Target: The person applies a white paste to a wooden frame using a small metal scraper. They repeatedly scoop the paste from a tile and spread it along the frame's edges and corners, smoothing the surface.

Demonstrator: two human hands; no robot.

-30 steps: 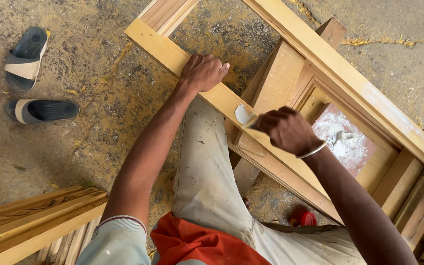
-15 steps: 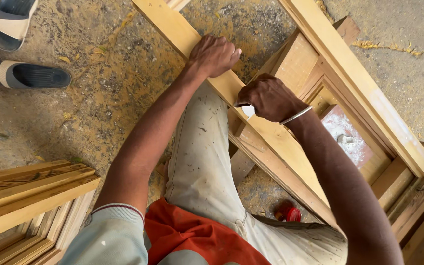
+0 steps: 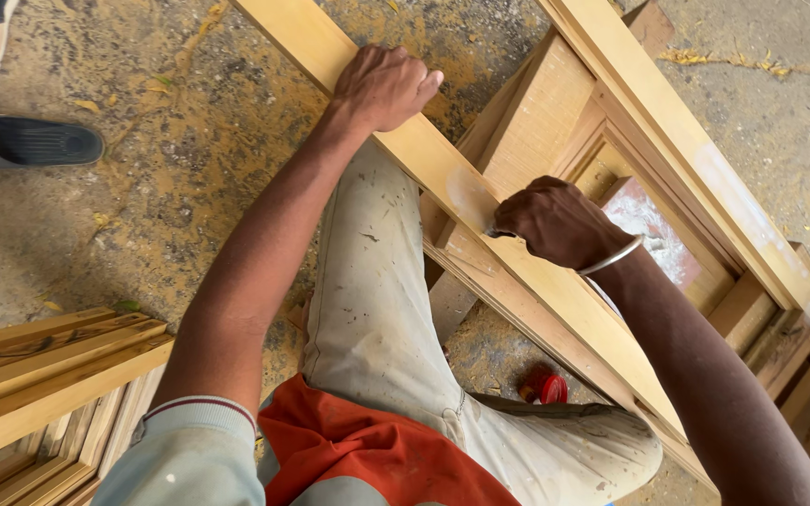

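The left hand (image 3: 382, 86) presses flat on a long wooden frame rail (image 3: 442, 173). Further right, the right hand (image 3: 555, 223), wearing a metal bangle (image 3: 611, 258), is clenched against the rail beside a pale smear (image 3: 469, 195), perhaps filler. Sandals (image 3: 30, 141) lie far left.

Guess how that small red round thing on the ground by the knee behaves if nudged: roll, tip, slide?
The small red round thing looks rounded, so it may roll a little if nudged. The gritty, dusty ground would probably stop it soon. It seems small beside the wooden frame, so likely light; what it is made of cannot be told.
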